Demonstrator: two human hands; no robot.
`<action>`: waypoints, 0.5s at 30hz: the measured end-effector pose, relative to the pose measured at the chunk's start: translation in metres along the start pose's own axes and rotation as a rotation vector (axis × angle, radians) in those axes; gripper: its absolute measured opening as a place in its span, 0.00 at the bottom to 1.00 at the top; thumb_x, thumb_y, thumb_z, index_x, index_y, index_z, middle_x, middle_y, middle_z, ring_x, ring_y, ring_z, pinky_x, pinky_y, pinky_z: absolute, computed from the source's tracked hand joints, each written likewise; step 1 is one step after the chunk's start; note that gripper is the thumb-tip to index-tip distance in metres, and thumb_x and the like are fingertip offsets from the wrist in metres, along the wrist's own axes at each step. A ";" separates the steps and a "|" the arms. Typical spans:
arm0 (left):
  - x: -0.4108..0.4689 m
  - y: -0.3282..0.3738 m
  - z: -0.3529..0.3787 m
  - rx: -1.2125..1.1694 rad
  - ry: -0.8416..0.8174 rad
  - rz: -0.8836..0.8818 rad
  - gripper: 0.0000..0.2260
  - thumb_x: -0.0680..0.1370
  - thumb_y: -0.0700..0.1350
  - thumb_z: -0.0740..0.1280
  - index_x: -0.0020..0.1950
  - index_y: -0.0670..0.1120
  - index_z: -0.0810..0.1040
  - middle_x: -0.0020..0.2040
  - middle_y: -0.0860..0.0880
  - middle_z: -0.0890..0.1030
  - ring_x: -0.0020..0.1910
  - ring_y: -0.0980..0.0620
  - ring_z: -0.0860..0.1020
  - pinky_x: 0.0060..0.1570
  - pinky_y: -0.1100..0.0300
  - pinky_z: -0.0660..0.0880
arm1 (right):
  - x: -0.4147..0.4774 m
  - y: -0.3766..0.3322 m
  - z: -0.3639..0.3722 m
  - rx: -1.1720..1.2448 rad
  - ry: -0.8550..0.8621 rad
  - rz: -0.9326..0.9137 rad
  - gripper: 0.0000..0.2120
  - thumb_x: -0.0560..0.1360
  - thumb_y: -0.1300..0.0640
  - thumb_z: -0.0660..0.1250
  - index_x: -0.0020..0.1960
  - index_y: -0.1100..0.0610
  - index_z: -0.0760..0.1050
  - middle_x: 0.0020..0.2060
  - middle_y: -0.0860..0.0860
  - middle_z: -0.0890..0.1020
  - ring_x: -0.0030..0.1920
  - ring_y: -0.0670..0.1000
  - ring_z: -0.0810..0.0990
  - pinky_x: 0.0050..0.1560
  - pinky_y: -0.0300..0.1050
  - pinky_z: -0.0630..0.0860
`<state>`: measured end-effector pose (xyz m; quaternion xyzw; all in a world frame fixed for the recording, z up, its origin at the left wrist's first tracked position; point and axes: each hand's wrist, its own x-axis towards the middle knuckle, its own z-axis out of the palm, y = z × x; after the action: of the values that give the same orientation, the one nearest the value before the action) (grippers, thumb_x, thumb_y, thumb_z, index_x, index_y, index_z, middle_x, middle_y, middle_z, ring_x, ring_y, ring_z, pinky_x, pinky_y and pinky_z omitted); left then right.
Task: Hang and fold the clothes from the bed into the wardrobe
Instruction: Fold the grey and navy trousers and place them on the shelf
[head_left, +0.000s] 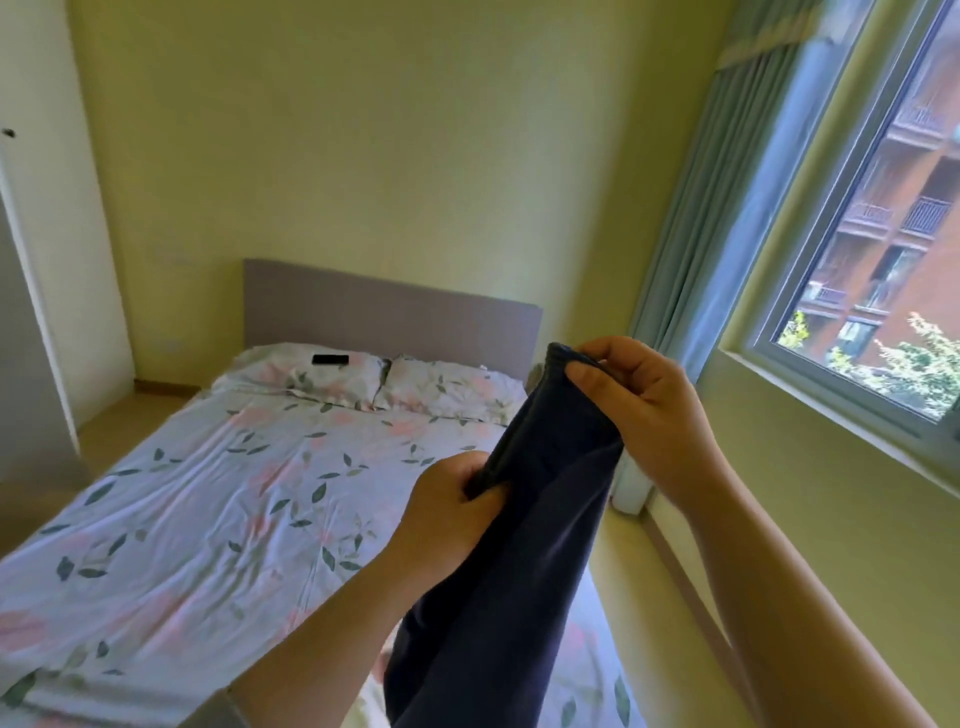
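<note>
Two grips on one dark navy fabric garment (519, 561), raised above the white floral-sheeted bed (182, 493).
A small flat black device (330, 358) lies on the left floral pillow (332, 379) by the headboard. The left hand (447, 514) has its fingers curled round the garment's ribbed edge, low down. The right hand (644, 415) pinches that same edge higher up, between thumb and fingertips. The cloth hangs down between both forearms, over the bed's near right side.
</note>
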<state>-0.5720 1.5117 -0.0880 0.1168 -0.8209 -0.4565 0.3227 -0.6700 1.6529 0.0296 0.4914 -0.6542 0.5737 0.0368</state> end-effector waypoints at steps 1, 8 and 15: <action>0.001 -0.001 -0.002 0.002 0.013 -0.001 0.17 0.75 0.40 0.66 0.30 0.49 0.64 0.23 0.57 0.66 0.24 0.59 0.64 0.28 0.68 0.63 | 0.001 -0.001 -0.004 -0.007 0.044 -0.003 0.04 0.77 0.60 0.68 0.45 0.55 0.81 0.34 0.47 0.83 0.35 0.43 0.79 0.37 0.35 0.77; 0.008 -0.006 -0.022 0.071 0.014 0.016 0.10 0.77 0.42 0.64 0.36 0.41 0.73 0.29 0.52 0.71 0.27 0.60 0.68 0.30 0.68 0.66 | 0.008 0.006 -0.043 0.049 0.359 0.034 0.10 0.80 0.57 0.65 0.42 0.48 0.80 0.35 0.48 0.80 0.40 0.47 0.77 0.43 0.43 0.76; 0.041 0.001 -0.058 0.173 0.095 0.054 0.10 0.77 0.41 0.67 0.36 0.44 0.75 0.28 0.52 0.72 0.28 0.59 0.68 0.30 0.66 0.63 | 0.025 0.021 -0.073 0.042 0.555 0.124 0.09 0.80 0.55 0.64 0.42 0.51 0.78 0.34 0.46 0.78 0.40 0.46 0.75 0.45 0.44 0.72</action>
<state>-0.5664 1.4536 -0.0477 0.1435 -0.8438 -0.3690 0.3622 -0.7351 1.6918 0.0545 0.2754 -0.6358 0.7010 0.1689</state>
